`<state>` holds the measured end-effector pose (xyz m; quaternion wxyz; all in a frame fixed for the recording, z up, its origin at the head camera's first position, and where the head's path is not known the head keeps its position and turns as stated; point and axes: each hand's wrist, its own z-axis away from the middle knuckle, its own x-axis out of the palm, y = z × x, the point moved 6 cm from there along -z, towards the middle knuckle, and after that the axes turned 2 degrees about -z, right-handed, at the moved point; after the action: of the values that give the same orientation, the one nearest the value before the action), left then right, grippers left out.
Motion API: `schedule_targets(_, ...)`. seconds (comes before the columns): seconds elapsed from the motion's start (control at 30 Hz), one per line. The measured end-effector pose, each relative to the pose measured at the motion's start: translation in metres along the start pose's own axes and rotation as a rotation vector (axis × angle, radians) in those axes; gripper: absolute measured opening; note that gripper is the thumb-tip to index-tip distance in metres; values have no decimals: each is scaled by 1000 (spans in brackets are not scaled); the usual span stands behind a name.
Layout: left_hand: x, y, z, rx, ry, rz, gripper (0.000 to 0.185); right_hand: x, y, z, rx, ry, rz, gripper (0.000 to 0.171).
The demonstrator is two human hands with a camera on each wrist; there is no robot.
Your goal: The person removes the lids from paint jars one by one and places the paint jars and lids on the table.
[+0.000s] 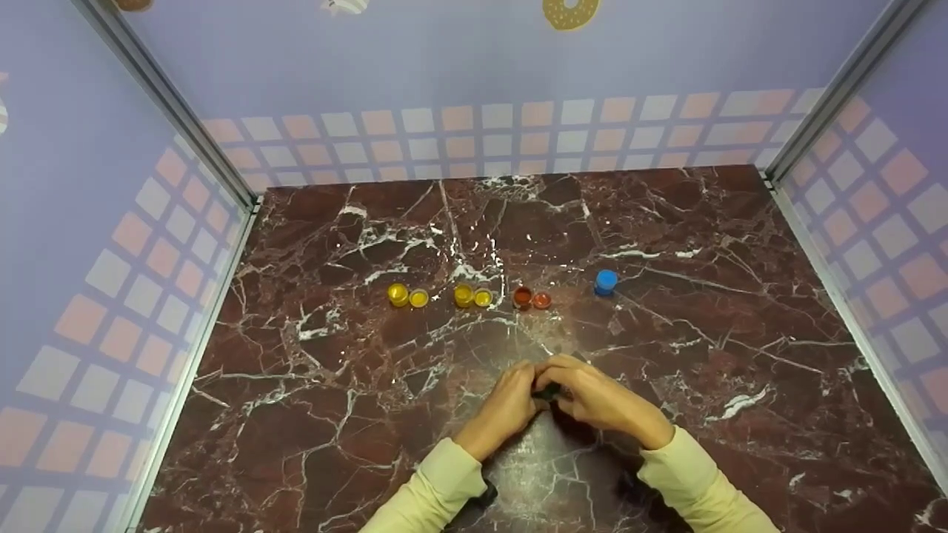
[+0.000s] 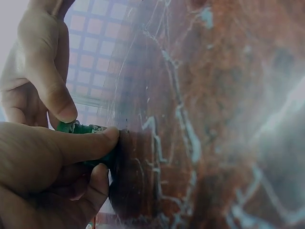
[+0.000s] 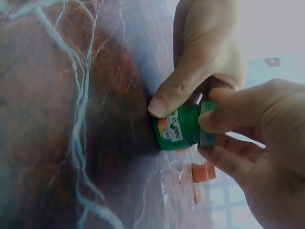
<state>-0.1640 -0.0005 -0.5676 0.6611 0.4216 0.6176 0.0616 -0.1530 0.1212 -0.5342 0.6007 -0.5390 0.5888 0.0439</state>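
A small green paint jar (image 3: pixel 190 125) with a printed label is held between both hands, low over the table. My left hand (image 1: pixel 511 400) grips the jar's body, its thumb along the labelled side. At the jar's mouth, my right hand (image 1: pixel 600 396) pinches the green lid (image 3: pixel 208 125) between thumb and fingers. Whether the lid is loose cannot be told. From the head view, the fingers cover most of the jar.
Farther back on the marbled table (image 1: pixel 355 459) stand two open yellow jars (image 1: pixel 398 295) and an open red-orange jar (image 1: pixel 523 297), each with a lid beside it. A blue jar (image 1: pixel 606 282) with its lid on is to their right. Patterned walls (image 1: pixel 474 66) enclose the back and sides.
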Motion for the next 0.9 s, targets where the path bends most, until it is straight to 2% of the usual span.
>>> schedule_targets(0.17,0,0,0,8,6,0,32,-3,11,5,29,69,-77,42)
schedule_targets(0.4,1,-1,1,-20,7,27,35,-1,33,20,189,164,-239,45)
schedule_targets(0.53,2,0,1,-23,12,22,33,4,42,27,262,219,-416,41)
schedule_targets(0.67,2,1,1,-18,24,-2,33,8,46,31,284,266,-587,37)
schedule_targets(0.8,2,4,3,-6,40,-28,31,7,47,34,304,300,-585,35)
schedule_targets(0.9,3,5,4,-28,36,-31,31,7,49,37,330,308,-611,35)
